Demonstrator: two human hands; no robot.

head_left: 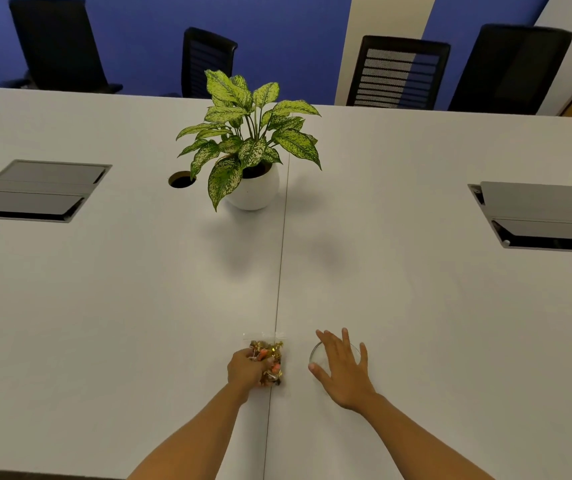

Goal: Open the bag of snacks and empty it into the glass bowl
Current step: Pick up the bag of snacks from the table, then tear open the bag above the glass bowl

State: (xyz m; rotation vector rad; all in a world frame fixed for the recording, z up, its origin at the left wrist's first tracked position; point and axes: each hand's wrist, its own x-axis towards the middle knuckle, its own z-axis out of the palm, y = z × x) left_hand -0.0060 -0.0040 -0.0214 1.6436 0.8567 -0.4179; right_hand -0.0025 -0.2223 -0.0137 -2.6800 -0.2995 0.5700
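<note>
A clear plastic bag of snacks (270, 351) with gold and orange wrapped pieces lies on the white table (139, 323), across the centre seam. My left hand (244, 370) is closed on the bag's left side, fingers wrapped over it. Just to the right stands a small glass bowl (315, 351), mostly hidden under my right hand (341, 368). That hand is spread flat with fingers apart over the bowl; whether it touches the rim I cannot tell.
A potted plant (253, 147) in a round white pot stands at mid-table beside a cable hole (181, 179). Grey cable hatches sit at the left (35, 190) and right (541, 216). Black office chairs (397, 72) line the far edge.
</note>
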